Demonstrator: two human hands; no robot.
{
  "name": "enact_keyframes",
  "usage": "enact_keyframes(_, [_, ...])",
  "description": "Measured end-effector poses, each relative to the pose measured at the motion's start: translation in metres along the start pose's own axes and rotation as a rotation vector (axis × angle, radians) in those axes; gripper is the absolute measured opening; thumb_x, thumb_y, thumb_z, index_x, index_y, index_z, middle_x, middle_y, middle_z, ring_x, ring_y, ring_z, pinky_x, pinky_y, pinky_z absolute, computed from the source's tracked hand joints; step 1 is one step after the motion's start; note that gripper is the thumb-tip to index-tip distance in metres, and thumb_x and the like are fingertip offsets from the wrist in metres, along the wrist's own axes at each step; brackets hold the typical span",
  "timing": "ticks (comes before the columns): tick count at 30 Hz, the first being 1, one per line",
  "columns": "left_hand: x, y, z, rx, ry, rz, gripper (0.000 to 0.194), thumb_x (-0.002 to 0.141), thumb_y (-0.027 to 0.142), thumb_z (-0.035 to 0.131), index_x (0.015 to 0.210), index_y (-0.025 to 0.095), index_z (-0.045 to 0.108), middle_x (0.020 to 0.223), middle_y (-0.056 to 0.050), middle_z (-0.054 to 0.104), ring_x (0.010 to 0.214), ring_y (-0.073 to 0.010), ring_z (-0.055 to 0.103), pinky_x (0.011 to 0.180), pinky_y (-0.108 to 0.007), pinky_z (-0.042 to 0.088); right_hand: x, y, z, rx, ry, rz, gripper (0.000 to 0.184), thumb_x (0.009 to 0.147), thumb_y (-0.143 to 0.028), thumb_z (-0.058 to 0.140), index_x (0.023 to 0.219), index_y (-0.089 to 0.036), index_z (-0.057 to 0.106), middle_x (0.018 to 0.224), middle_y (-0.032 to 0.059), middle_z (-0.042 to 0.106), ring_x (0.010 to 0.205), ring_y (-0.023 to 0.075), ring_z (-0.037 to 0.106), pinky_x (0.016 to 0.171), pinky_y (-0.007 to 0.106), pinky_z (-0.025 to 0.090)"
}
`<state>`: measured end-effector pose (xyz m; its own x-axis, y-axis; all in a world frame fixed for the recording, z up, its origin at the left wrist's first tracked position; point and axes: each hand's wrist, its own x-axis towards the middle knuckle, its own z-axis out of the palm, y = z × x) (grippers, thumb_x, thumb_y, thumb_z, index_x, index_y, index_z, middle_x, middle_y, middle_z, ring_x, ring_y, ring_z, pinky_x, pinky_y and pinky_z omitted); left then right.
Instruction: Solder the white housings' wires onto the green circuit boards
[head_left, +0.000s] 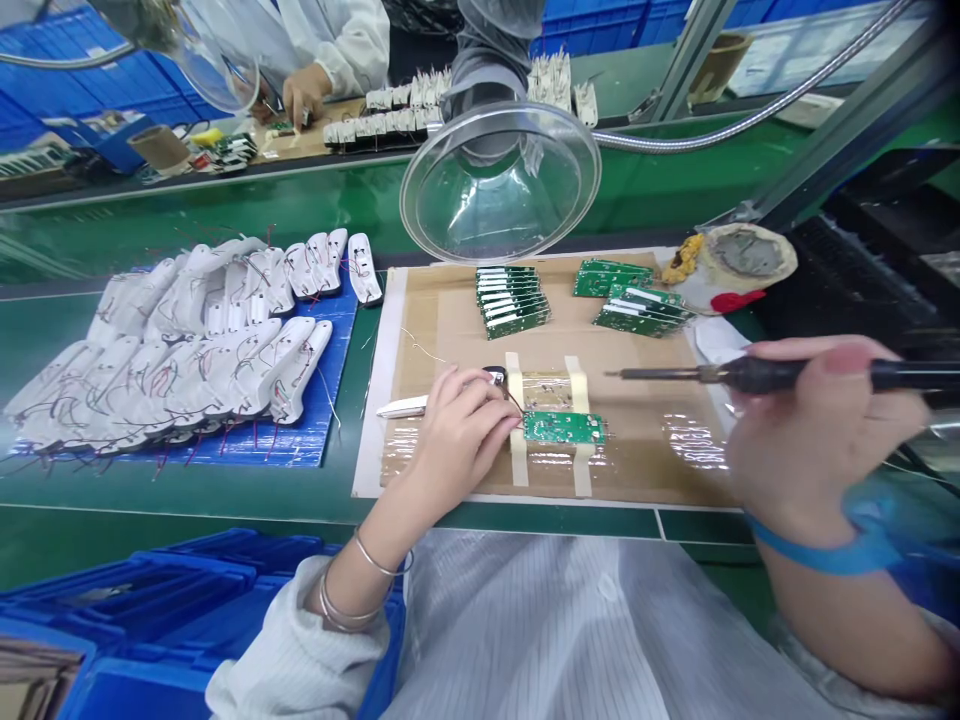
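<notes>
My right hand (795, 460) grips a soldering iron (757, 375), its tip pointing left above the cardboard, apart from the circuit board. A green circuit board (562, 428) lies flat on the taped cardboard in front of me. My left hand (461, 425) is closed at the board's left edge, its fingertips around a thin dark wire (514, 402) that runs to the board. Beneath that hand lies a white plastic housing (403, 407), partly hidden, with a black end showing past the fingers.
Rows of white housings with wires (187, 345) lie on a blue sheet at left. Stacked green boards (514, 300) sit behind the work spot. A clear fume hood (501, 185) hangs overhead. At right stands a round tip-cleaning pot (750, 255). Across the bench, a co-worker's hand (306, 92) shows.
</notes>
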<state>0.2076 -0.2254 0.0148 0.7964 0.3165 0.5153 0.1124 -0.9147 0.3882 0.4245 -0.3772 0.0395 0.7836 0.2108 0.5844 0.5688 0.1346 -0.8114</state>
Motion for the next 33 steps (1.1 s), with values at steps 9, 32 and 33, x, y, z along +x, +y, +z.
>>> enact_keyframes(9, [0.008,0.008,-0.012,-0.048,-0.157,-0.160,0.010,0.096,0.020,0.058,0.091,0.018,0.067,0.133,-0.010,0.051,0.134,-0.0270,0.042,0.112,-0.049,0.040,-0.039,0.004,0.010,0.017,-0.519,-0.049,0.014,0.092,-0.023,0.060,0.086,-0.023,0.072,0.075,0.0003,0.069,0.063,0.0111,0.060,0.054,0.025,0.047])
enact_keyframes(32, [0.009,0.008,-0.014,-0.088,-0.164,-0.186,0.011,0.096,0.021,0.059,0.090,0.020,0.068,0.133,-0.008,0.052,0.133,-0.0256,0.044,0.110,-0.047,0.041,-0.040,0.004,0.016,-0.017,-0.311,-0.142,0.020,0.093,-0.028,0.059,0.077,-0.025,0.070,0.065,0.0004,0.064,0.056,0.0142,0.056,0.049,0.031,0.042])
enact_keyframes(33, [0.008,0.008,-0.014,-0.098,-0.158,-0.185,0.012,0.097,0.021,0.058,0.090,0.020,0.068,0.134,-0.008,0.052,0.133,-0.0252,0.044,0.110,-0.046,0.041,-0.041,0.004,0.015,-0.013,-0.327,-0.131,0.019,0.093,-0.028,0.059,0.077,-0.025,0.070,0.065,0.0005,0.065,0.056,0.0138,0.055,0.049,0.031,0.042])
